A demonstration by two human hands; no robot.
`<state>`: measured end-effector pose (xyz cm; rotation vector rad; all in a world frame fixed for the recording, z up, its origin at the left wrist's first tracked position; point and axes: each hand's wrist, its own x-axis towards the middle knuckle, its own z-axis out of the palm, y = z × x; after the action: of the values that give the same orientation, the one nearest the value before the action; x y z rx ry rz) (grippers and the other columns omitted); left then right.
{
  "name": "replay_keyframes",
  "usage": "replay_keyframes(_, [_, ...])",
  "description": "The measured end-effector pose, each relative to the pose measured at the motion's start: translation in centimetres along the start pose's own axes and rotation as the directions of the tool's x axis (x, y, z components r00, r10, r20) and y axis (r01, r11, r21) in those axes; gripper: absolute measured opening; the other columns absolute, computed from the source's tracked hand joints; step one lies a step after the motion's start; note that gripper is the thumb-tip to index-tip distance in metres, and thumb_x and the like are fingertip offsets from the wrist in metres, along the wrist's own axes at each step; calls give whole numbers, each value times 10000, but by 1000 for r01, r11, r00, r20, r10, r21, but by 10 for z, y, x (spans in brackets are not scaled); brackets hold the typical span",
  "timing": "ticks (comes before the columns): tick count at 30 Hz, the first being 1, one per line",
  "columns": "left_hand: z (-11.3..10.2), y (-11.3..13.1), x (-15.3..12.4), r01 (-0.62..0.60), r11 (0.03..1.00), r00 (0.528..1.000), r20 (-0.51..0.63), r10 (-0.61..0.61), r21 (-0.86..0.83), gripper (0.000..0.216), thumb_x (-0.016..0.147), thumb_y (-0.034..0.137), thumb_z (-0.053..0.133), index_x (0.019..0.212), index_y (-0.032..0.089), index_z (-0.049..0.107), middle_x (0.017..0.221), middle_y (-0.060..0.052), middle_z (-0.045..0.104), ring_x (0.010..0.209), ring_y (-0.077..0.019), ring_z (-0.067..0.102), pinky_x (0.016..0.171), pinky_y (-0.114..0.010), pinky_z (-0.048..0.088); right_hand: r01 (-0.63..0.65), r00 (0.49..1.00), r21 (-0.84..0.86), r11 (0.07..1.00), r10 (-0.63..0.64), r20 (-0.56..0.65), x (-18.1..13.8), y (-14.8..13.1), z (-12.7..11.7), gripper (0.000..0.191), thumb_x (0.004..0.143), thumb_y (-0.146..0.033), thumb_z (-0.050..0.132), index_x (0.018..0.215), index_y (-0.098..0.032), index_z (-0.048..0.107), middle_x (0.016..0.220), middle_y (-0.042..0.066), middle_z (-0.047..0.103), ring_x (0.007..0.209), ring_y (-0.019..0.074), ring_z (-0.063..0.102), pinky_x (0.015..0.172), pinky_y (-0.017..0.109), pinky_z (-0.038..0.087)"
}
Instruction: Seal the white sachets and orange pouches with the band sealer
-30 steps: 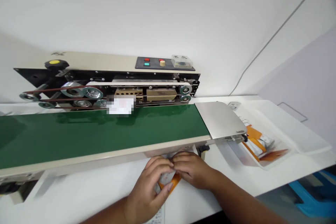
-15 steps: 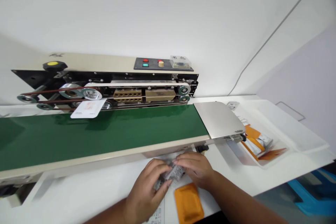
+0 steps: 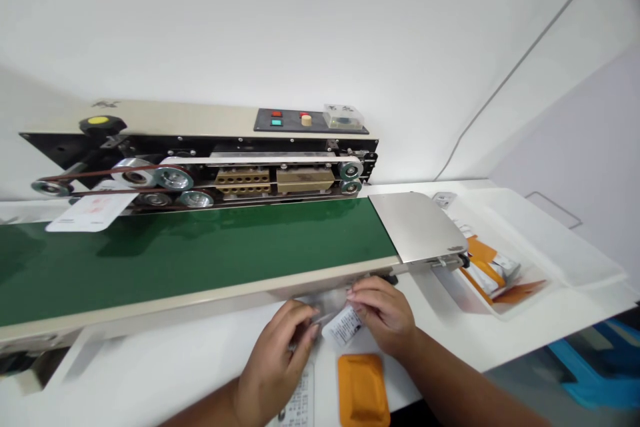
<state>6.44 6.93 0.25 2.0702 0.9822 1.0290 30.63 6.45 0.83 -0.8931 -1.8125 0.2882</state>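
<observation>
My left hand (image 3: 280,360) and my right hand (image 3: 383,313) meet over the white table just in front of the conveyor. Both pinch a small clear pouch with a printed white label (image 3: 341,327) between their fingertips. An orange packet (image 3: 363,390) lies flat on the table right below the pouch, near the front edge. A white pouch (image 3: 93,211) rides the green belt (image 3: 200,253) at the far left, its top edge under the sealer's rollers.
The band sealer (image 3: 200,160) with its control panel (image 3: 305,121) runs along the wall. A steel plate (image 3: 415,227) ends the belt at right. A white tray (image 3: 550,260) holds several orange and white packets (image 3: 487,267). A printed sheet (image 3: 300,403) lies under my left hand.
The white pouch on the belt has travelled left along the sealer. My hands lifted the clear pouch off the orange packet, which now lies bare on the table.
</observation>
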Motion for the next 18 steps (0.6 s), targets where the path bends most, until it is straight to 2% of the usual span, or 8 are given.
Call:
replay_keyframes(2, [-1,0,-1,2,1000,1000,4,-2,-9,211,969,249,612,1181,250,607,968,-46,653,841,-207,639,735,-312,551,-14,1000,16,1000,14,21,-1,0,0,304,932,-87,606,1158,-260,711,982,58,756,857,198,733,743,324,641])
replay_keyframes(7, [-4,3,-3,-90,995,993,71,93,-47,359,929,394,663,1235,223,583,978,-75,653,827,-231,638,703,-328,549,-11,999,76,997,8,34,-3,2,1,308,951,-111,584,1175,-279,712,987,47,772,877,218,753,774,348,646])
replay_keyframes(13, [-1,7,2,-88,995,988,131,81,52,111,986,228,604,1067,245,679,865,-25,703,768,-183,668,700,-270,526,43,993,151,988,-59,101,0,1,2,305,970,-96,571,1196,-254,702,1009,49,778,940,177,749,837,297,630])
replay_keyframes(18, [-3,7,5,-27,1000,996,83,26,13,124,997,221,576,1029,242,694,878,-11,723,778,-171,684,714,-252,531,40,987,64,997,-49,152,3,0,3,249,947,-171,643,1185,-213,702,1030,82,762,936,198,740,825,317,623])
